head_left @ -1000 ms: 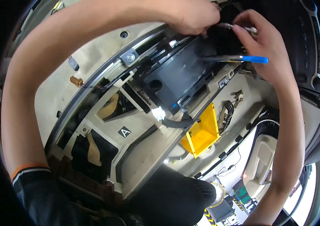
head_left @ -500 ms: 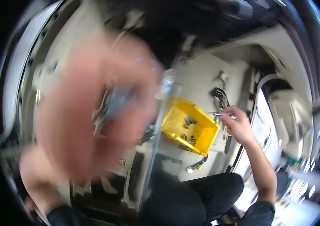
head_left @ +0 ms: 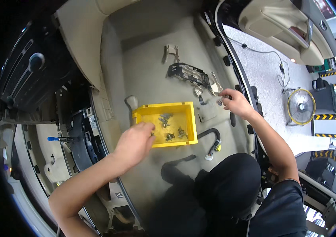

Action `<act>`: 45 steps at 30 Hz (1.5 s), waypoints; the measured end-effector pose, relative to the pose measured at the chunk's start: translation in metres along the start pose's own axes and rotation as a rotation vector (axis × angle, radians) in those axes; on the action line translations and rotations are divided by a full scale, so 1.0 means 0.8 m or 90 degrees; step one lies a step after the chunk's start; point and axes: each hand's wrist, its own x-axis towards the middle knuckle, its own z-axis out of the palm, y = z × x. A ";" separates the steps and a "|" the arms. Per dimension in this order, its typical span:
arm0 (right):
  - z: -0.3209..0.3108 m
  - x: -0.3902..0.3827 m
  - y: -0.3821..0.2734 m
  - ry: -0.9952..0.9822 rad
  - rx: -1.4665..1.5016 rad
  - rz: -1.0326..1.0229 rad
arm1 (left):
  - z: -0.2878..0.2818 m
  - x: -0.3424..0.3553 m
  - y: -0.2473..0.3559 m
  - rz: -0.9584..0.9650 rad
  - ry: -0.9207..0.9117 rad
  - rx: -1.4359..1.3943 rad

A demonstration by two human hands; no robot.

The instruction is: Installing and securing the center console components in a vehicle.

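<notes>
One bin (head_left: 191,124), mouth up, long axis left-right, extends right from under left hand (head_left: 134,143); fingers curled, pinch unclear.

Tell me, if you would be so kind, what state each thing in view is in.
Yellow bin, open-topped, partly filled
Small fasteners, loose in the bin
Left hand, fingers curled over the bin's left end; hold unclear
Right hand, fingers bent; hold unclear
White connector, unplugged
Black bracket, lying on the floor
Car door, open
Fan, spinning or not, cannot tell
</notes>
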 end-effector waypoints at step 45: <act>0.096 0.031 -0.207 -0.093 -0.318 -0.299 | -0.104 -0.210 0.013 -0.158 0.319 -0.120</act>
